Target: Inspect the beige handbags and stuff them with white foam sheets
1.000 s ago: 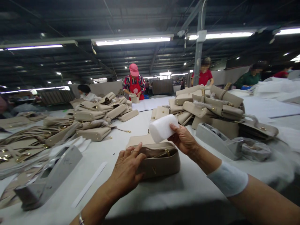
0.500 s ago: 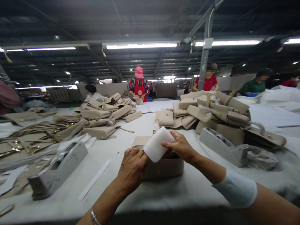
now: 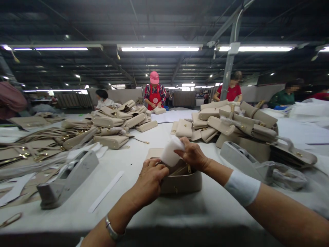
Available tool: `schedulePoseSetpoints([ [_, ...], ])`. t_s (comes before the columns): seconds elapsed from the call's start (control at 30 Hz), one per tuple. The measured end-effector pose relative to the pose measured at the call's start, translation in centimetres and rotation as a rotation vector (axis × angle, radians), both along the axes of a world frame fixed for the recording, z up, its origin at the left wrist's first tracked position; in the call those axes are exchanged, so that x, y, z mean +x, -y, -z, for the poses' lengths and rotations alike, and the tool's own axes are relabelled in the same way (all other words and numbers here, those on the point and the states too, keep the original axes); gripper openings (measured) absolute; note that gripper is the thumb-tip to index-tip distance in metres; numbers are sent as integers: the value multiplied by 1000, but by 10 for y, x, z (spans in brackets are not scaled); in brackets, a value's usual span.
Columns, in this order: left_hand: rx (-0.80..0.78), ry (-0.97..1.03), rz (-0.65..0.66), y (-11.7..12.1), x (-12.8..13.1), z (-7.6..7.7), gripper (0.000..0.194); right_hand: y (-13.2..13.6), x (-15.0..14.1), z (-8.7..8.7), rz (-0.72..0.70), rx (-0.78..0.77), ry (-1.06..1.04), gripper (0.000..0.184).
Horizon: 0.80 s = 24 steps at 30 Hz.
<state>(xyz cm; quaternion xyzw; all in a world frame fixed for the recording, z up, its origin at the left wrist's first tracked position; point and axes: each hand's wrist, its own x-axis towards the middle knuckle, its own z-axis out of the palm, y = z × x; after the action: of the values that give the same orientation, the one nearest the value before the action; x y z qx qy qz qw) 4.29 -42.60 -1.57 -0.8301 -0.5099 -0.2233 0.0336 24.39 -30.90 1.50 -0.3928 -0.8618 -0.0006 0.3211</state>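
A beige leather handbag (image 3: 181,183) lies on the white-covered table in front of me, its top open and its flap (image 3: 155,153) lying back behind it. My right hand (image 3: 192,155) grips a white foam block (image 3: 171,151), whose lower end sits in the bag's opening. My left hand (image 3: 150,182) holds the near left end of the bag, with its fingers at the rim. Gold hardware shows inside the opening, and most of the interior is hidden by the block and my hands.
Grey tape dispensers (image 3: 68,180) (image 3: 244,159) stand to my left and right, and a white strip (image 3: 106,187) lies on the table (image 3: 177,210). Piles of beige bags (image 3: 110,128) (image 3: 231,123) rise on both sides. Co-workers (image 3: 154,92) (image 3: 231,90) stand beyond them.
The foam block has moved down from above the bag into its opening, carried by my right hand. My left hand has shifted along the rim, and the view has swung slightly.
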Motion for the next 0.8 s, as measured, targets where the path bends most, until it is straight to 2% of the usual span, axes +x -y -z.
schedulePoseSetpoints([
  [0.07, -12, -16, -59, -1, 0, 1, 26, 8, 0, -8, -37, -92, 15, 33],
  [0.17, -25, -62, -187, -3, 2, 0, 24, 21, 6, -23, -229, -308, 34, 29],
  [0.27, 1, -166, -234, -4, 3, -8, 15, 20, 14, -33, -421, -549, -29, 28],
  [0.4, -45, -261, -191, -2, -2, -29, 17, 3, 21, -32, -621, -991, -173, 43],
  [0.5, -130, -311, -85, -1, -7, -43, 9, 1, 21, -30, -629, -1117, -156, 49],
  [0.57, -170, -341, -38, 0, -8, -46, 9, 10, 19, -36, -576, -1030, -74, 43],
  [0.67, -162, -366, -16, 0, -8, -42, 15, 28, 11, -50, -323, -632, 309, 31],
  [0.73, -132, -355, -26, 1, -7, -36, 16, 37, 2, -55, -176, -359, 592, 31],
  [0.8, -104, -331, -33, 2, -7, -30, 16, 41, -8, -53, -138, -206, 758, 32],
])
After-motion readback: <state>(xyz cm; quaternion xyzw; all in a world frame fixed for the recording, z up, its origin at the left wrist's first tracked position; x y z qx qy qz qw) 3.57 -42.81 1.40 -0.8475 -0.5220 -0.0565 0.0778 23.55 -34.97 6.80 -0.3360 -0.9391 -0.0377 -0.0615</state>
